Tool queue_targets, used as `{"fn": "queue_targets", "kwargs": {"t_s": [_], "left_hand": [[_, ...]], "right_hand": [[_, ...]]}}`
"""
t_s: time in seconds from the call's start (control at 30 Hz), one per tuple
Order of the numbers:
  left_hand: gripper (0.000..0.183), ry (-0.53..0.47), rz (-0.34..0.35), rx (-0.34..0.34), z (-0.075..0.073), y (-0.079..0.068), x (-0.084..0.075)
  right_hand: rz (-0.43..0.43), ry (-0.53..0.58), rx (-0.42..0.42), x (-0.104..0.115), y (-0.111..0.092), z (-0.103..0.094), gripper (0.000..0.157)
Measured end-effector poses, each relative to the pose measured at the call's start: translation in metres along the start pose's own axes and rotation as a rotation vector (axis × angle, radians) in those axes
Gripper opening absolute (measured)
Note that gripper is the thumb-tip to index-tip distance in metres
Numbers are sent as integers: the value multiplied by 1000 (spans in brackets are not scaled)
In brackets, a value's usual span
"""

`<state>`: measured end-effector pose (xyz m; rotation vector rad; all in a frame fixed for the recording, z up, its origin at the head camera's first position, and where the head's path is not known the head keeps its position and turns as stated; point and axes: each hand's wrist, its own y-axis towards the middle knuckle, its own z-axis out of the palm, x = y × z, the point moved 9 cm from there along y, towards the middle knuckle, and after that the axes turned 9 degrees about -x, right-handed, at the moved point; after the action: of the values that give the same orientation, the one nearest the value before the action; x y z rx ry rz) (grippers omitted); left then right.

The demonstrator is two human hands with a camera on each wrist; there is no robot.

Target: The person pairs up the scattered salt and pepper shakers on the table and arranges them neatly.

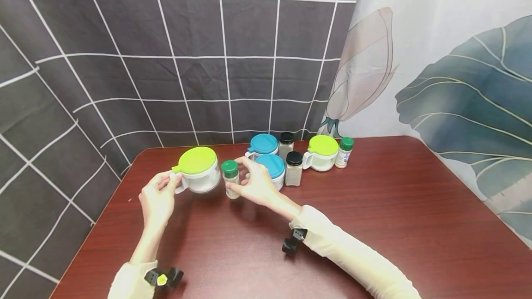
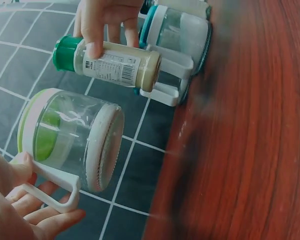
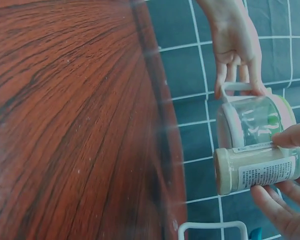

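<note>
By its white handle, my left hand point(image 1: 158, 200) holds a clear seasoning jar point(image 1: 202, 180) with a lime-green lid, raised off the table in the left wrist view. Close to its right, my right hand point(image 1: 258, 183) pinches a green-capped spice shaker point(image 1: 230, 180) between thumb and fingers. The shaker point(image 2: 117, 65) carries a white barcode label and pale powder inside; it too appears lifted. Right behind my right hand stand two blue-lidded jars, the nearer jar point(image 1: 271, 166) partly hidden by the hand and the farther jar point(image 1: 263, 144) behind it.
Two black-capped spice bottles, a front bottle point(image 1: 293, 170) and a rear bottle point(image 1: 286, 144), stand beside the blue-lidded jars. Farther right are another lime-lidded jar point(image 1: 322, 153) and a second green-capped shaker point(image 1: 344, 152). A dark gridded cloth point(image 1: 191, 77) hangs behind the reddish-brown table point(image 1: 232, 253).
</note>
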<state>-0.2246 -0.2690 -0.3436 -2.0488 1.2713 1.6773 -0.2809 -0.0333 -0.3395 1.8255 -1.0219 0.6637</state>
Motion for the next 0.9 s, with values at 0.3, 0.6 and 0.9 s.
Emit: {"fn": "queue_targets", "kwargs": {"t_s": [0.3, 0.6, 0.9], "left_hand": [[26, -21, -11, 41, 4, -7, -5], [25, -24, -18, 85, 10, -15, -7], [24, -62, -8, 128, 13, -27, -18]], "right_hand": [[21, 27, 4, -3, -7, -13, 46], [8, 16, -14, -5, -14, -27, 49], [20, 24, -19, -8, -20, -39, 48]]}}
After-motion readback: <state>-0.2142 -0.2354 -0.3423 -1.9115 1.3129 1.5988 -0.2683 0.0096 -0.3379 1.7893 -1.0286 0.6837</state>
